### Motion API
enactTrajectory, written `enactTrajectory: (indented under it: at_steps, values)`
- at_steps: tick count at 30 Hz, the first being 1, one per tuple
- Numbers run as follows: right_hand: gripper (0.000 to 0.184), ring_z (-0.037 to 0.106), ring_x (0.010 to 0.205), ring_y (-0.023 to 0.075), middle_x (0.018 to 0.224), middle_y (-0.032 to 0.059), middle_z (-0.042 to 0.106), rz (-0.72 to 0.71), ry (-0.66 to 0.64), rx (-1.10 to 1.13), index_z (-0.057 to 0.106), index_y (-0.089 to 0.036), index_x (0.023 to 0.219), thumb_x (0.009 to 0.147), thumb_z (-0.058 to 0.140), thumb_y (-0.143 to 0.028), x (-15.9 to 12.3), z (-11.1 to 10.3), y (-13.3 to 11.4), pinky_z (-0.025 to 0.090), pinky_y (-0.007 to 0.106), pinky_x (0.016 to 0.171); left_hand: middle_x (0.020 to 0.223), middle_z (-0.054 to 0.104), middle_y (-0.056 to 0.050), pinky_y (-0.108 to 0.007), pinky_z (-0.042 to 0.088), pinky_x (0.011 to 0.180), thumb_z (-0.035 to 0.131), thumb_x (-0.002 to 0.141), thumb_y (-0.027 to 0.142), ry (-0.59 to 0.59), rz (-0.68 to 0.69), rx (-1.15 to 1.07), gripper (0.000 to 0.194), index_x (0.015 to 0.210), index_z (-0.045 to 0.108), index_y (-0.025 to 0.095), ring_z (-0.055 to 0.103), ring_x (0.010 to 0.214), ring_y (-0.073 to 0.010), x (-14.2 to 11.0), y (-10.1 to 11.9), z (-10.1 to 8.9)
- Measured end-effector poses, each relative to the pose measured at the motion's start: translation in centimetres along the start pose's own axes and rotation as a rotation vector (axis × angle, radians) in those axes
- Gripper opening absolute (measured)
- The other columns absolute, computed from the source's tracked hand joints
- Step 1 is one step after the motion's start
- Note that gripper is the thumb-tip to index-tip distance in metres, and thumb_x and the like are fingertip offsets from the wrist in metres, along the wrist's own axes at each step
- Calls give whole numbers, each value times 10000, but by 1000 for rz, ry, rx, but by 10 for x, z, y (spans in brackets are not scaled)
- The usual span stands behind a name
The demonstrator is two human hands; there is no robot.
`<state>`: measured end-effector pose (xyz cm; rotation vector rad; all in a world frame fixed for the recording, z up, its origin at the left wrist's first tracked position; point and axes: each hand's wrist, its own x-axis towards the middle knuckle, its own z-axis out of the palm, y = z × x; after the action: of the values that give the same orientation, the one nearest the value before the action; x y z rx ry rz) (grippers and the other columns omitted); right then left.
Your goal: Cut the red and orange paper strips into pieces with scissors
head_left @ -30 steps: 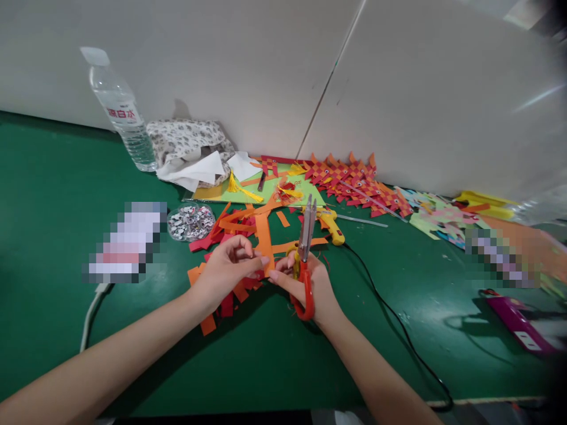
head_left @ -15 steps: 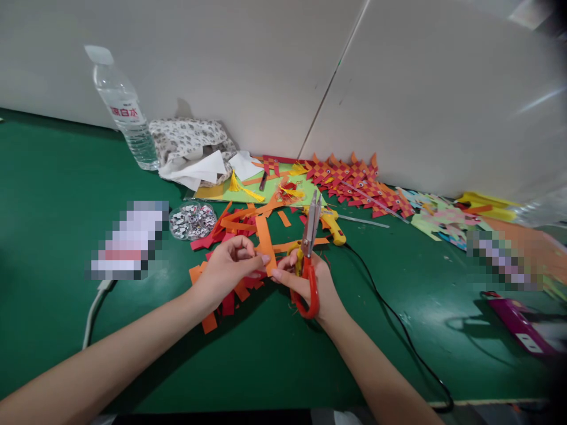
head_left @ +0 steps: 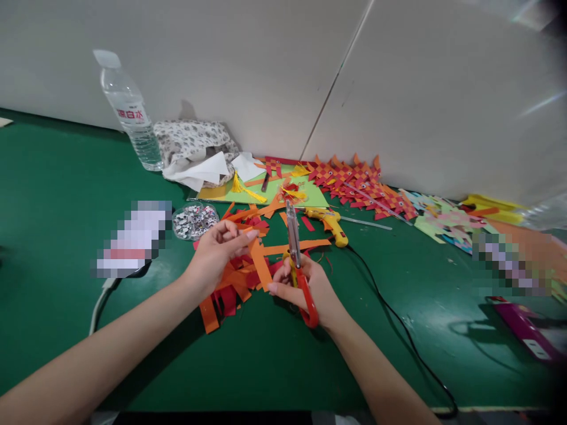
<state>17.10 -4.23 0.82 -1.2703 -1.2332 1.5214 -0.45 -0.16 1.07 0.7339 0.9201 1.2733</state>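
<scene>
An orange paper strip [head_left: 260, 264] is stretched between my hands. My left hand [head_left: 221, 251] pinches its upper end between thumb and fingers. At its lower end, the thumb and fingertips of my right hand [head_left: 305, 286] touch the strip. Scissors [head_left: 293, 230] with red and yellow handles also sit in that right hand, blades pointing up and away, looking closed. Under and behind my hands lies a loose pile of red and orange paper strips [head_left: 237, 277], partly hidden by the left hand.
A yellow glue gun [head_left: 330, 223] with a black cord lies behind my right hand. Woven red-orange paper fish [head_left: 349, 183] line the wall. To the left are a bag of googly eyes [head_left: 195, 221], a blurred phone [head_left: 135, 239], a water bottle [head_left: 133, 118] and a tissue pouch [head_left: 195, 144].
My left hand has moved up and left to the strip's upper end. The right hand has dropped slightly, and the scissors have swung leftward. The view has shifted a little.
</scene>
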Motion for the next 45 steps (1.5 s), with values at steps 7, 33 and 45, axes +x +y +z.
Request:
enactTrajectory:
  at_steps: [7,33,45]
  values:
    - [423,605,572,130,608,-53,606,-5,-67,-14,426,-211,710,534,811,-228,0,-2,1,458,268,579,600,575,57,-171,511,617,780,617,192,48,149,8,353,632,427,181,680,708,-124,15,13,-15]
    - [306,665,668,145,1174,70,610,-117,462,-106,538,-201,907,650,687,-271,19,-36,5,491,198,408,1220,600,-54,-484,280,1026,456,889,281,-477,922,1529,220,1043,603,228,500,1161,-241,4,-14,-16]
    - [318,634,844,210,888,25,653,-111,353,-182,540,-234,872,590,658,-144,18,-34,8,511,269,565,1235,604,-107,-526,99,1087,393,909,392,-596,745,1467,399,1223,552,205,499,1191,-266,2,-23,-15]
